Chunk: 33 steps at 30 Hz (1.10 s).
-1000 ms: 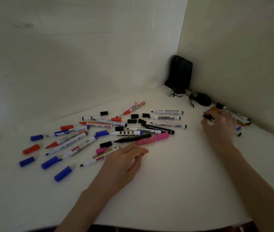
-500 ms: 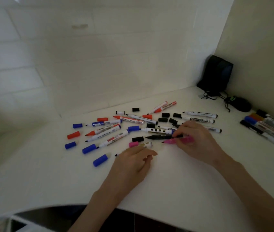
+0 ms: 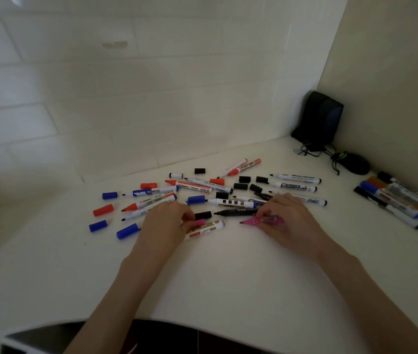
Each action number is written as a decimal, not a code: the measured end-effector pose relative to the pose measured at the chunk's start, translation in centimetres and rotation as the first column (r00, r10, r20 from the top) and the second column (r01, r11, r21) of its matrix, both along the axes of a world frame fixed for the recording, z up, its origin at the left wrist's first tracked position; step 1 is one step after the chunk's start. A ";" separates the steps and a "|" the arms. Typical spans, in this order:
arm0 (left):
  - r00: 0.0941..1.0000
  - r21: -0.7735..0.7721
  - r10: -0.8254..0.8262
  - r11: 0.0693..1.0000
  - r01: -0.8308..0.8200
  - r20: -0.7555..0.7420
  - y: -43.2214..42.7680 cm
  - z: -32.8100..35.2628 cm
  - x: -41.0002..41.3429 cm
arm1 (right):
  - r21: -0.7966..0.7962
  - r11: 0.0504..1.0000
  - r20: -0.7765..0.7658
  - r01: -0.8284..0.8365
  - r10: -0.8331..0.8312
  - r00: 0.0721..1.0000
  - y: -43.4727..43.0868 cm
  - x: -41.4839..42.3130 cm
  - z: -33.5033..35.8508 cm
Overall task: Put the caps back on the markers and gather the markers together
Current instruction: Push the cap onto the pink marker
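Observation:
Several uncapped markers and loose caps in blue, red and black lie scattered on the white desk [image 3: 228, 277]. My right hand [image 3: 287, 221] grips an uncapped pink marker [image 3: 251, 221], its tip pointing left. My left hand [image 3: 167, 221] pinches a small pink cap [image 3: 199, 222], just above a white marker with a red label [image 3: 202, 229]. A black cap [image 3: 202, 215] and an uncapped black marker [image 3: 236, 212] lie between the hands. A row of capped markers [image 3: 394, 198] lies gathered by the right wall.
A black speaker [image 3: 320, 121] stands in the far corner with a dark mouse [image 3: 354, 163] and tangled cable beside it. Walls close the back and right sides. The desk's front edge curves near my body.
My right hand came from the gathered row at the right wall to the pile and took up the pink marker. My left hand slid forward and pinched the pink cap.

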State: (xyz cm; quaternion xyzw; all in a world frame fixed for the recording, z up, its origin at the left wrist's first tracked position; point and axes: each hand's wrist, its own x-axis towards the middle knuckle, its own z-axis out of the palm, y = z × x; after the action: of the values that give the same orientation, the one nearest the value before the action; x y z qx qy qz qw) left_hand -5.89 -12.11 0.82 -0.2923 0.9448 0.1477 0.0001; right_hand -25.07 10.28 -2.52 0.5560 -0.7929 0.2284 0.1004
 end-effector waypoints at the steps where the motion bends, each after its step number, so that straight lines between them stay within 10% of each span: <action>1: 1.000 -0.001 -0.001 1.000 0.001 -0.009 0.0 0.0 0.0 | 0.004 1.000 0.010 -0.005 0.005 1.000 0.1 0.0 -0.1; 16: 0.776 0.377 0.083 0.903 0.207 -0.626 6.4 -0.9 0.2 | -0.256 0.967 0.089 -0.010 0.034 0.995 0.7 1.0 0.8; 33: 0.746 0.447 0.104 0.851 0.276 -0.658 6.9 -2.3 -0.2 | -0.209 0.973 -0.183 -0.095 0.056 0.982 0.8 2.1 0.9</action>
State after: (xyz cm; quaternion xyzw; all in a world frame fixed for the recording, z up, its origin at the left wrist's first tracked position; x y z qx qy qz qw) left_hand -6.07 -5.16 -1.53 -0.1640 0.8199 0.4893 -0.2481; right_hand -23.02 11.06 -1.58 0.5895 -0.7295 0.2672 0.2211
